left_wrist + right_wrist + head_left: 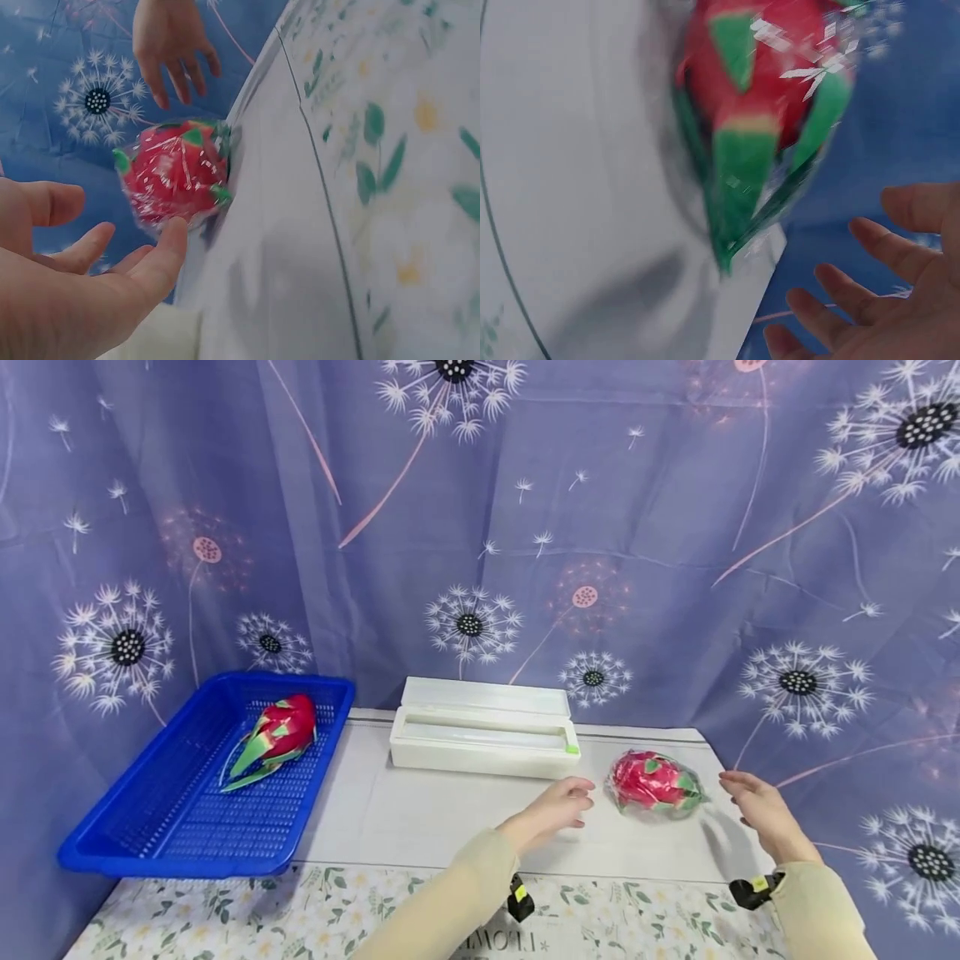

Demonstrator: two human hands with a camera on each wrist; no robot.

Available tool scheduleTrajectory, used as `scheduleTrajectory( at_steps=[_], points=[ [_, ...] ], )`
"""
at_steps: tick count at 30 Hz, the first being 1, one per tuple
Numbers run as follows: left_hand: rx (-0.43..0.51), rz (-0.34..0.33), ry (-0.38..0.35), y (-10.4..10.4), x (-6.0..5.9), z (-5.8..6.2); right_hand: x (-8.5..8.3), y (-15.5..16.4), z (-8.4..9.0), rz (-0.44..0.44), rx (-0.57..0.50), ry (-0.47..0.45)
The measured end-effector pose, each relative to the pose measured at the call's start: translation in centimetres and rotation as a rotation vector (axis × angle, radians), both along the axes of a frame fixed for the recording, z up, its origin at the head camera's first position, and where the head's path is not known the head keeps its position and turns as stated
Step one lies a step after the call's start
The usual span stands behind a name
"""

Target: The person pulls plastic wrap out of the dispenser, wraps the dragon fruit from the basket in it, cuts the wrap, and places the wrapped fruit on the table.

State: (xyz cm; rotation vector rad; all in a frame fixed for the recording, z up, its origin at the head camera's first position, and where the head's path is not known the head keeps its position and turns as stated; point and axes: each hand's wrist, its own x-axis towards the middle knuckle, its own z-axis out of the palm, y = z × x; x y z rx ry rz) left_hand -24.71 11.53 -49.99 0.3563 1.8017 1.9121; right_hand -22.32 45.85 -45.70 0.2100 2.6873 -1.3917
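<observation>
A red dragon fruit with green scales, wrapped in clear plastic film (651,783), lies on the white tabletop at the right. My left hand (553,814) hovers to its left, fingers loosely bent and apart from it. On the fruit's other side is my right hand (765,814), spread and holding nothing. The right wrist view shows the wrapped fruit's green tip (739,180) pointing toward that side, a gap away from the right fingers (832,296). A second dragon fruit (281,735) sits in the blue basket (210,867) at the left.
Behind the hands stands a long white cling film box (483,756), its lid raised and a film roll inside. A floral cloth (360,902) covers the table's front part. The patterned purple curtain (517,510) hangs along the back and sides.
</observation>
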Motion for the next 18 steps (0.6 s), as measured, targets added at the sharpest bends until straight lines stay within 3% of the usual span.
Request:
scheduleTrajectory(
  at_steps=[9,18],
  points=[
    [-0.209,-0.023,0.241,-4.3,0.7,1.2,1.5,-2.0,1.8,-0.049,0.257,0.315],
    [-0.426,-0.036,0.515,-9.8,0.5,3.2,1.5,-5.9,5.0,0.027,0.417,0.454]
  ],
)
